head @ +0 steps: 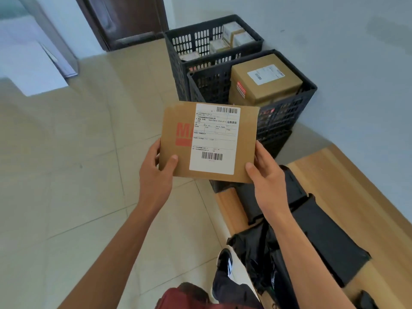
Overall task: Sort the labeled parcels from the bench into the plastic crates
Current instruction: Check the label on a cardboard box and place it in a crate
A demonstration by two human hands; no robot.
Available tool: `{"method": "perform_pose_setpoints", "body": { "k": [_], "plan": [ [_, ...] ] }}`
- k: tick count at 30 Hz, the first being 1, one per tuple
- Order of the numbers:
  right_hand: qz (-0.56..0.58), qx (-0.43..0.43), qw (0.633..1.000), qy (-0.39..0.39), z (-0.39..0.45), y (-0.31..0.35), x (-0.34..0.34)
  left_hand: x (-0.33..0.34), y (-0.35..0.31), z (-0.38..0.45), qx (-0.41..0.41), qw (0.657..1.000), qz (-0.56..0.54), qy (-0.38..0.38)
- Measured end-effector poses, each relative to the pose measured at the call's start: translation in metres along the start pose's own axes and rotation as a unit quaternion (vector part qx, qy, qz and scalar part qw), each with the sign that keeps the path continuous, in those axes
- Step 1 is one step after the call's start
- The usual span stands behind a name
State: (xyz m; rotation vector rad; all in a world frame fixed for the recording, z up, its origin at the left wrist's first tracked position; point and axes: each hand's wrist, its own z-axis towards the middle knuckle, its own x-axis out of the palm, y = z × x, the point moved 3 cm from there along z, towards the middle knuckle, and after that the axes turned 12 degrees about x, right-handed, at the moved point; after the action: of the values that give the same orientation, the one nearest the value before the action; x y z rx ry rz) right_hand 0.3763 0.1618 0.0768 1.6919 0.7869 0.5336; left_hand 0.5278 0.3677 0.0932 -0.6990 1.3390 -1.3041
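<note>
Flat cardboard parcel [208, 141] pinched at its lower corners by both hands, held in the air over the tiled floor [78, 163].

The left hand [156, 172] pinches the parcel's 7 o'clock corner, thumb on the face; the right hand [265, 172] pinches the 5 o'clock corner likewise. The parcel's long axis runs 9 to 3 o'clock, its face toward the camera; its white shipping label [215, 139] stands upright, barcode at 12. Behind it, toward 1 o'clock, the near black crate [287, 112] holds a brown labeled box [265, 83], partly hidden by the parcel's top edge; the far black crate [191, 36] holds smaller boxes. At 4 o'clock, black bagged parcels [323, 233] lie on the wooden bench [356, 188].
</note>
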Motion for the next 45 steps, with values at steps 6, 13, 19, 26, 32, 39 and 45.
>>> {"method": "perform_pose_setpoints", "body": {
  "k": [6, 13, 19, 26, 32, 39, 45],
  "plan": [
    [-0.014, 0.007, 0.999, 0.032, 0.055, 0.019, 0.048, -0.02, 0.018, 0.056, -0.018, 1.0, 0.017, -0.014],
    [-0.014, 0.008, 1.0, 0.026, 0.115, 0.04, 0.117, -0.052, 0.054, 0.146, -0.025, 1.0, 0.015, -0.003],
    [-0.001, 0.008, 1.0, -0.012, 0.15, 0.061, 0.183, -0.083, 0.08, 0.23, -0.012, 0.999, 0.001, 0.051],
    [0.037, -0.002, 0.995, -0.09, 0.178, 0.079, 0.211, -0.074, 0.076, 0.315, 0.032, 0.992, -0.017, 0.118],
    [0.064, 0.003, 0.983, -0.174, 0.211, 0.084, 0.206, -0.032, 0.07, 0.374, 0.068, 0.981, -0.026, 0.178],
    [0.103, 0.007, 0.962, -0.254, 0.263, 0.088, 0.169, 0.046, 0.044, 0.44, 0.137, 0.946, -0.001, 0.293],
    [0.118, 0.04, 0.94, -0.318, 0.289, 0.08, 0.151, 0.099, 0.05, 0.473, 0.137, 0.914, 0.011, 0.383]
  ]
}}
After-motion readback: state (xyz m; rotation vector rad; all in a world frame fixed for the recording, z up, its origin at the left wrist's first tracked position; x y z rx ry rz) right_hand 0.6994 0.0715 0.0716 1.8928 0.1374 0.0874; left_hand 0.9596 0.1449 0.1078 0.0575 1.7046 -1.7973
